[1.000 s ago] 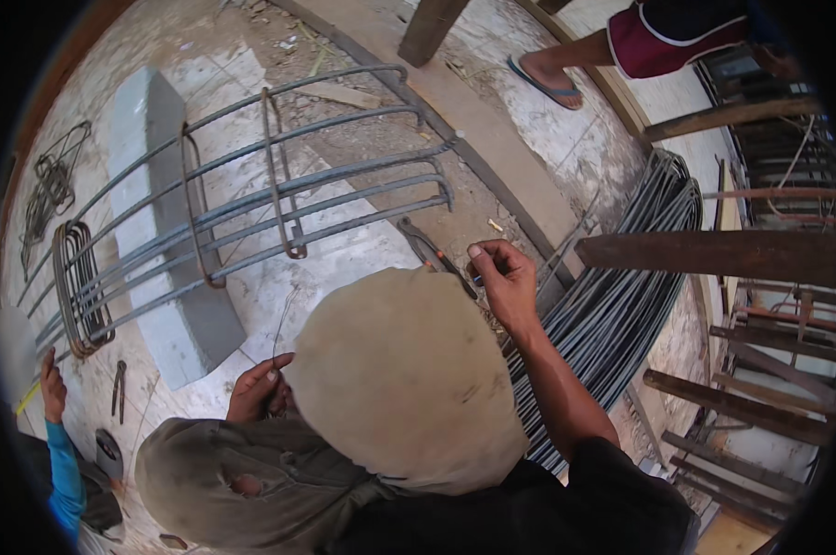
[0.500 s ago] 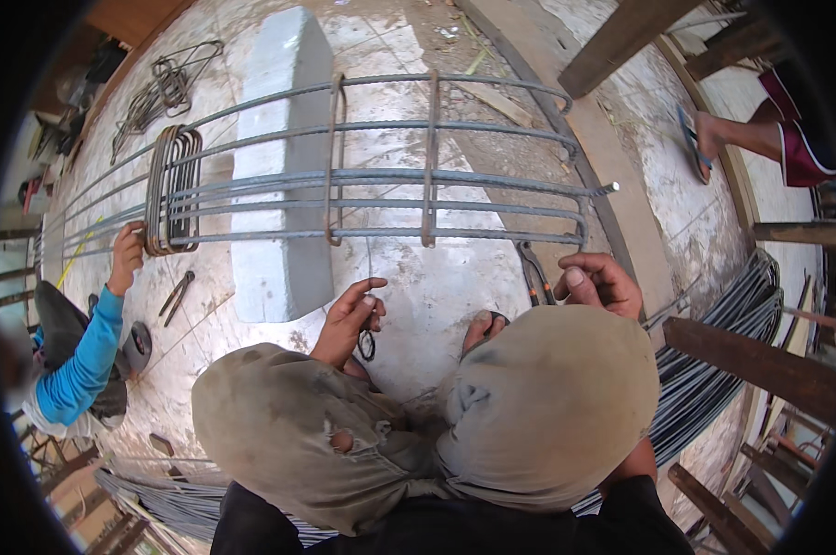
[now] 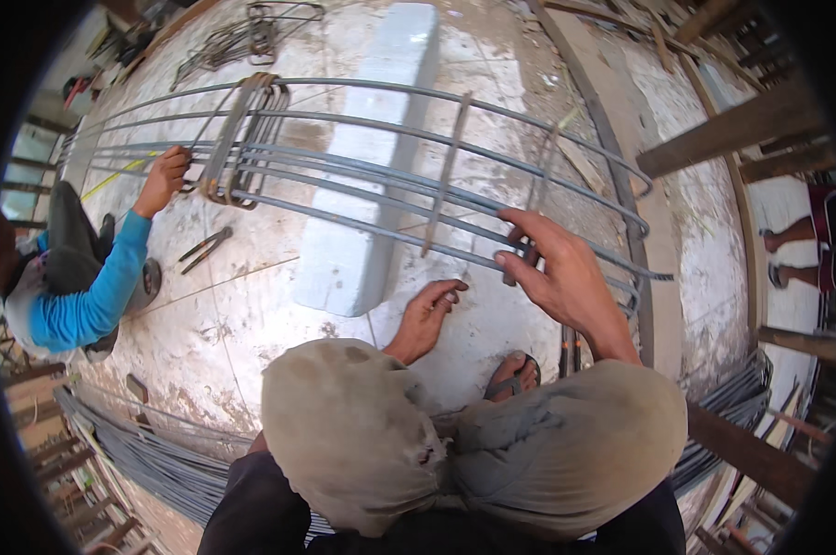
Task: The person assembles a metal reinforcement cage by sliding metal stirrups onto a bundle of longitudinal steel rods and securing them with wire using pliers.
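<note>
A cage of long ribbed steel bars (image 3: 362,123) stretches across in front of me, propped on a pale block (image 3: 367,250). My right hand (image 3: 566,268) is closed at the near bars, its thumb and fingers pinching the lower end of a blurred, tilted stirrup (image 3: 545,162). Another stirrup (image 3: 448,171) crosses the bars to its left. Below the cage, my left hand (image 3: 424,319) is apart from the bars with curled fingers; whatever they hold is hidden. A bundle of stirrups (image 3: 252,139) hangs farther left, where a co-worker's hand (image 3: 166,176) touches its edge.
Pliers (image 3: 205,248) lie on the floor at left; orange-and-black tool handles (image 3: 571,351) show beside my sandalled foot (image 3: 513,375). Loose stirrups (image 3: 261,37) lie at the far left. Bundled rods (image 3: 150,453) lie behind me, and wooden posts (image 3: 742,125) stand at right.
My right hand has moved from above my knee to the cage and gripped the stirrup. That stirrup now tilts. The co-worker's hand stays by the bundle; my view has shifted.
</note>
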`<state>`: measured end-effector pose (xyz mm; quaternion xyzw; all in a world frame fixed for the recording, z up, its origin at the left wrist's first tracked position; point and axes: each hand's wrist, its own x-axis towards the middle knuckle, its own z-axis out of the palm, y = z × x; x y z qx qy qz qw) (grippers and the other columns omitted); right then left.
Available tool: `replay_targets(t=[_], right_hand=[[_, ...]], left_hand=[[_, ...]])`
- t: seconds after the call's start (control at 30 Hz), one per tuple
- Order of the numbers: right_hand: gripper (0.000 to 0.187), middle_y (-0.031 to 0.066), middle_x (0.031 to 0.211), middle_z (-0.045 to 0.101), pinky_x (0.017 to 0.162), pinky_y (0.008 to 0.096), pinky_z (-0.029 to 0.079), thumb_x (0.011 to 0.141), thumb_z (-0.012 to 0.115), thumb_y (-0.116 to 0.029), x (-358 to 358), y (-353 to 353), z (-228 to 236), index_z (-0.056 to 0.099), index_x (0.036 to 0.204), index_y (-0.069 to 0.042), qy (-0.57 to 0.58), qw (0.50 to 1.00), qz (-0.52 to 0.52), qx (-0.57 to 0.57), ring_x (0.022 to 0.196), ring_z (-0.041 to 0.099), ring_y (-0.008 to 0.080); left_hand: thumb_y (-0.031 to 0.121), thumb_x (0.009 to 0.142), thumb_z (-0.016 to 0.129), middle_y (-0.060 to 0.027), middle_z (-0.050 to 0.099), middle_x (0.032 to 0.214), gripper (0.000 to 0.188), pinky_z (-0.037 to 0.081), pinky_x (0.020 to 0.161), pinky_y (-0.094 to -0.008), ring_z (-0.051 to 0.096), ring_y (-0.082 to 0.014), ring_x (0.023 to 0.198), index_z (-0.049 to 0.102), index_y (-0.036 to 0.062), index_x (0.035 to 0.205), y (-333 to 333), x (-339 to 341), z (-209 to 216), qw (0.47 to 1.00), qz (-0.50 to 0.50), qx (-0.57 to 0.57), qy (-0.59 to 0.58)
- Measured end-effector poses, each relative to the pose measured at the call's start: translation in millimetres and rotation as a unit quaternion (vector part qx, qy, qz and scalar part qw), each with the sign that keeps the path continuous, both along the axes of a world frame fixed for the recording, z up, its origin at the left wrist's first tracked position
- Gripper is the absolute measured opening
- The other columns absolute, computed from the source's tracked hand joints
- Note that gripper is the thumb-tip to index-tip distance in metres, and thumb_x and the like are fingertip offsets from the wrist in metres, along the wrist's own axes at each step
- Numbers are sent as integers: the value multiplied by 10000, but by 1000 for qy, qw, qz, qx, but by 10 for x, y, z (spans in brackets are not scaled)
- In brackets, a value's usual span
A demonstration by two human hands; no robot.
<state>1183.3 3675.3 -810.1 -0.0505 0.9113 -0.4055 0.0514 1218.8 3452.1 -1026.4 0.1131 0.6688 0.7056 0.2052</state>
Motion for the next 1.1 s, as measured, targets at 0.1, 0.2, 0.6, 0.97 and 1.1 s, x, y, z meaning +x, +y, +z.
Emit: replay_targets(t=[0.1, 0.2, 0.6, 0.97, 1.1], right_hand=[[398, 142, 1022, 718, 702, 365, 532, 879, 768, -183, 16, -56, -78, 686, 1238, -32, -7, 999, -52, -6, 750, 679, 251], [371, 135, 1000, 714, 682, 350, 514, 872, 773, -176, 57, -169, -8, 705, 1206, -28, 26, 998, -48, 20, 718, 649, 230], [373, 123, 942, 735, 682, 397, 527, 889, 759, -264, 0, -198, 90, 717, 1174, -27, 35, 994, -23, 100, 724, 677, 293], [328, 158, 795, 740, 705, 466, 544, 911, 723, -326, -64, -204, 9, 745, 1072, -41, -13, 994, -25, 107, 767, 728, 363], [344, 196, 793, 733, 715, 504, 540, 906, 712, -355, -238, -342, -59, 755, 1024, -35, -38, 984, 5, 174, 790, 726, 391]], left_hand=[[23, 1047, 507, -91, 637, 1241, 278, 512, 931, -334, 618, -189, 1072, 640, 39, 1290, -50, 94, 60, 1000, 19, -22, -6], [9, 1033, 525, -109, 645, 1208, 272, 522, 923, -349, 639, -231, 1067, 652, 45, 1271, -80, 159, -36, 997, 46, -46, 46], [-38, 1020, 508, -140, 641, 1139, 260, 521, 940, -360, 644, -262, 1060, 616, 12, 1252, 148, -29, -53, 990, 79, 0, 113], [-82, 994, 507, -142, 646, 1109, 291, 520, 906, -373, 641, -284, 1028, 623, 30, 1236, 142, -52, 7, 980, 76, -34, 179], [-84, 986, 525, -148, 649, 1113, 295, 516, 903, -391, 645, -303, 1019, 643, 45, 1223, 160, -120, 109, 978, 69, -66, 187]])
